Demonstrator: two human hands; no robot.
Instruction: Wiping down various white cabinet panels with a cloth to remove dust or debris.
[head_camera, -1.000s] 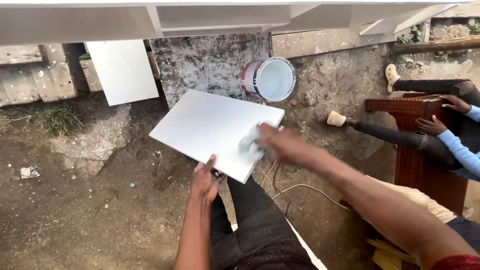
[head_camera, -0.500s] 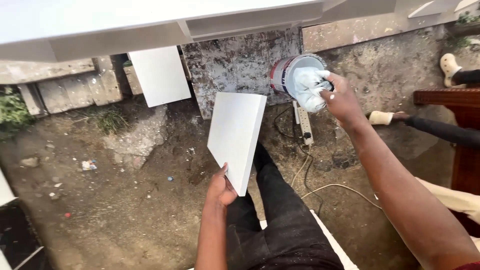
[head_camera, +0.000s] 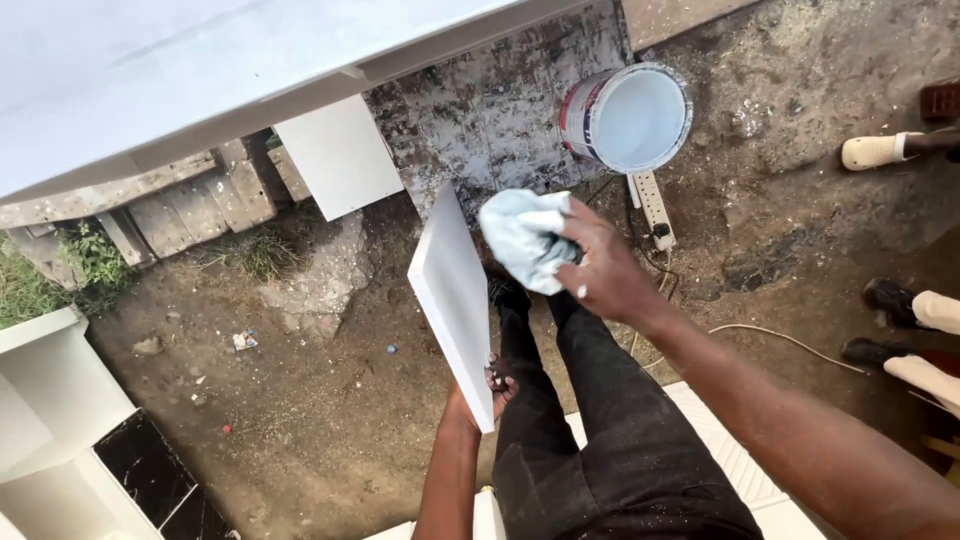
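My left hand (head_camera: 487, 392) grips the near lower edge of a white rectangular panel (head_camera: 452, 290), which stands tilted on edge over my legs in dark trousers. My right hand (head_camera: 600, 268) holds a crumpled pale blue cloth (head_camera: 524, 238) just right of the panel's face, close to it; whether the cloth touches the panel is unclear. A white paint bucket (head_camera: 628, 118) stands open on the ground beyond the cloth.
A second white panel (head_camera: 338, 155) leans on the wall at the back. A power strip (head_camera: 653, 205) with a cable lies by the bucket. Other people's shoes (head_camera: 880, 150) are at the right. White furniture pieces (head_camera: 60, 420) stand at lower left; a white board (head_camera: 180, 70) overhangs above.
My right hand came back from the bucket with the cloth toward the panel. The panel, flat a second ago, now stands on edge. The view shifted right and closer.
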